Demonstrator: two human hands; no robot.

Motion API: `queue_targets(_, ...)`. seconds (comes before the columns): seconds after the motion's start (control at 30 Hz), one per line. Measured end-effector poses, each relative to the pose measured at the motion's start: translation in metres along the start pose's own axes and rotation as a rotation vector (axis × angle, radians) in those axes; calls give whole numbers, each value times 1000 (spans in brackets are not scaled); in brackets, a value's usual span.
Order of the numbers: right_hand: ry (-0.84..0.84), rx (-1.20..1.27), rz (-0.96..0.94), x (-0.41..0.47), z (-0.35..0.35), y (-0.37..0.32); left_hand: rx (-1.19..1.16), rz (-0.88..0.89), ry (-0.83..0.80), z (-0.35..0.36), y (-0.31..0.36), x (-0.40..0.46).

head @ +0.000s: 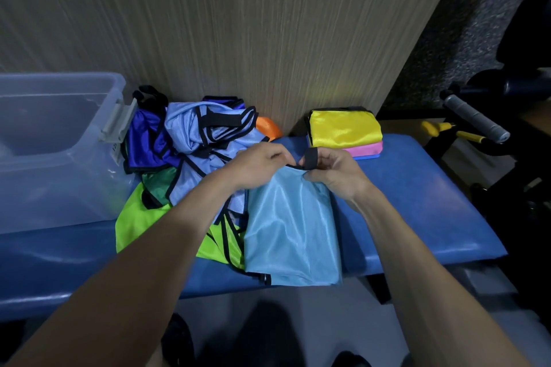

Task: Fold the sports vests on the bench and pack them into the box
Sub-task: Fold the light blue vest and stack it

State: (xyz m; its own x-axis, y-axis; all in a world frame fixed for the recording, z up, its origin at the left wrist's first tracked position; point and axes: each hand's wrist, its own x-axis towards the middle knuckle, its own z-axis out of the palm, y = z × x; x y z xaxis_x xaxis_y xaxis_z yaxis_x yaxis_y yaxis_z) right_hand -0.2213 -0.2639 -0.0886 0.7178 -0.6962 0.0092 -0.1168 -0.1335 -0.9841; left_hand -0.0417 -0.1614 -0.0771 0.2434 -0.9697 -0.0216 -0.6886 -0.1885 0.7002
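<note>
Bench: blue. Held vest: light blue, black trim. Loose pile: periwinkle vest, royal-blue vest, lime vest, green, orange. Folded stack: yellow vest over pink, blue. Box: clear.

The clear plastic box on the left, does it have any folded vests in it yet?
No. The clear plastic box looks empty, while the folded yellow vest and pink vest sit stacked on the blue bench.

Dim indoor light, soft motion blur, wide-angle bending at the edges
</note>
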Motion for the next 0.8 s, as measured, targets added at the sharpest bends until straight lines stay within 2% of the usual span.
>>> queue_targets(0.13, 9, -55, 25, -1, 0, 0, 79, -8, -58, -12, -6, -2)
queue_targets(0.23, 42, -66, 42, -2, 1, 2, 162, 12, -26, -16, -6, -11)
queue_targets(0.37, 159, -121, 53, -2, 5, 9, 92, -1, 10, -22, -11, -15)
queue_targets(0.5, 275, -277, 24, -1, 10, 22, 138, 77, 209, -12, -21, -18)
queue_targets(0.6, 330, -332, 38, -10, 8, 25, 196, 92, 228, -3, -25, -19)
queue_targets(0.67, 365, -501, -22, -20, 3, 26, 271, 101, 254, 1, -27, -21)
queue_targets(0.73, 344, -660, -108, -34, -4, 23, 359, 108, 300, 3, -26, -27)
queue_targets(0.8, 247, -725, -159, -51, -9, 16, 398, 185, 333, 3, -20, -38)
